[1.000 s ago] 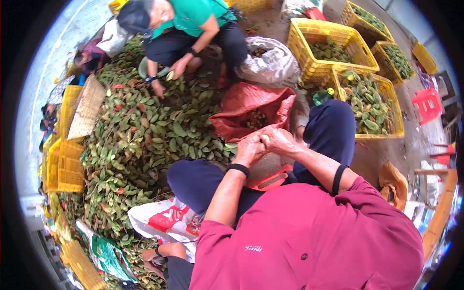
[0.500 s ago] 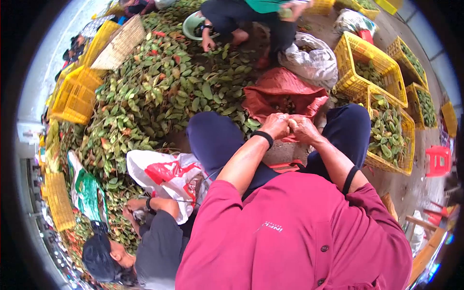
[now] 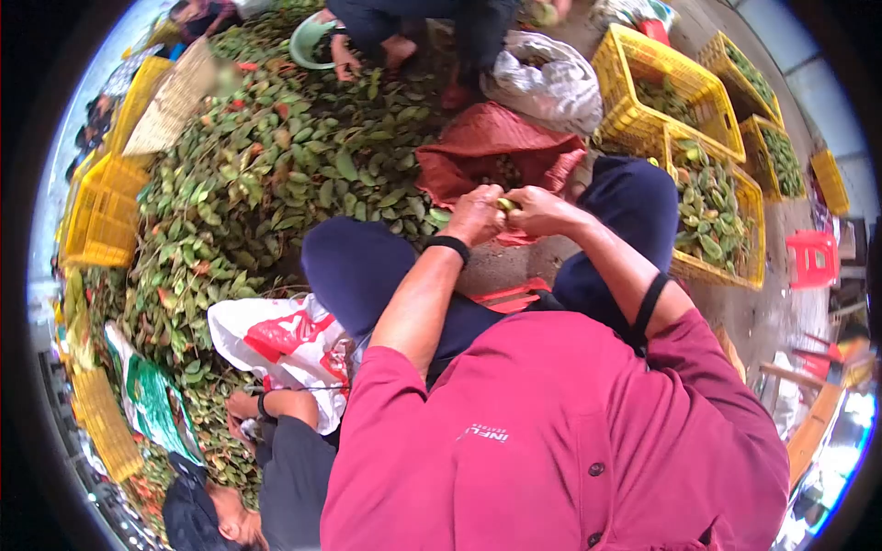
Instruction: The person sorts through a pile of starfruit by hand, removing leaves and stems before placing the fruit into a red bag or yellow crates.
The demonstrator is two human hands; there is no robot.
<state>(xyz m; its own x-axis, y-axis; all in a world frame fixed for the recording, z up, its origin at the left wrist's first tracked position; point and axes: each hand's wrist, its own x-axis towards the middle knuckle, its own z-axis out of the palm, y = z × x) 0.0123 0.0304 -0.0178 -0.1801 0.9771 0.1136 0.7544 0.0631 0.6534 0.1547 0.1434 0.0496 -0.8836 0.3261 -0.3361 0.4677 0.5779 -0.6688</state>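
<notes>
My left hand (image 3: 478, 215) and my right hand (image 3: 540, 211) meet in front of my knees, fingers closed in a pinch. Between their fingertips shows a small yellow-green plant piece (image 3: 505, 204), mostly covered by the fingers. A green leaf (image 3: 438, 219) sticks out beside my left hand. Just beyond my hands a red woven sack (image 3: 459, 138) stands with its mouth open, small brownish lumps (image 3: 501, 170) inside it. A broad heap of green leafy cuttings (image 3: 303, 156), some reddish, spreads to the left of the sack.
Yellow crates (image 3: 684, 101) stand at the right, one filled with leafy cuttings (image 3: 712, 207). A white sack (image 3: 542, 87) leans behind the red one. One person (image 3: 294, 468) works at lower left by a white-and-red bag (image 3: 280, 335); another person's hand (image 3: 345, 60) is near a green basin (image 3: 303, 48).
The view has shifted, so the surroundings sit further left and higher. The yellow-green piece now shows between my fingertips, and the leaf shows beside my left hand.
</notes>
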